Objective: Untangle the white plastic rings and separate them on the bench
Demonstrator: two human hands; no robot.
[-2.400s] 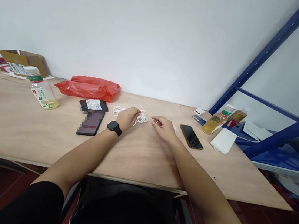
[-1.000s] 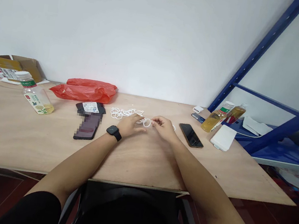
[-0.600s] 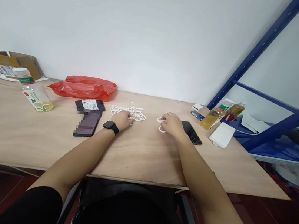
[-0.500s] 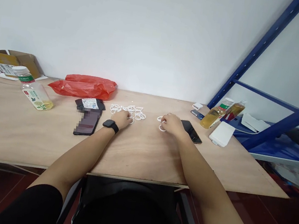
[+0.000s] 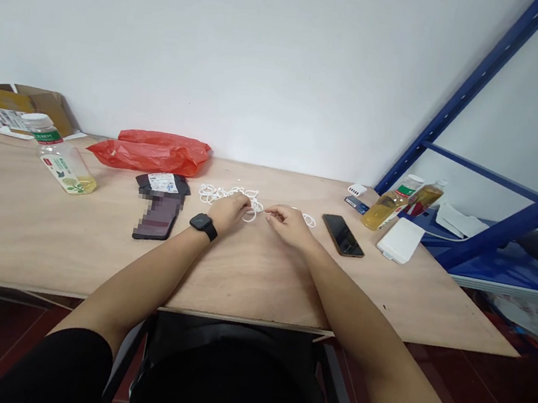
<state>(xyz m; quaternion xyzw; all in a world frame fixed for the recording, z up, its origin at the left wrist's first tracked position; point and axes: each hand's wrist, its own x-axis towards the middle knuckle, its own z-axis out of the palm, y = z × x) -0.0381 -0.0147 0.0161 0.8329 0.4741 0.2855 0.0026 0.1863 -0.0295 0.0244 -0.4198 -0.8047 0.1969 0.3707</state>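
My left hand (image 5: 231, 209), a dark watch on its wrist, pinches a white ring (image 5: 249, 219) that hangs from its fingertips over the table. Right beside that hand, a loose heap of thin white rings (image 5: 209, 194) lies on the wood, partly covered by the fingers. My right hand (image 5: 289, 225) faces it a short gap away, its thumb and fingers drawn together. Whatever those fingertips hold, if anything, is too small to make out. Just behind the right hand, at least one white ring (image 5: 310, 220) lies on the tabletop, partly hidden.
On the right are a phone (image 5: 343, 235), a white case (image 5: 400, 240), a bottle of yellow drink (image 5: 389, 206) and a blue metal frame (image 5: 467, 90). A red plastic bag (image 5: 155, 152), dark pouch (image 5: 158, 215), tilted bottle (image 5: 64, 167) and cardboard box (image 5: 40, 108) occupy the left.
My right hand has moved left, away from the phone and the rings beside it, close to my left hand. My left hand has shifted slightly right, with a ring at its fingertips.
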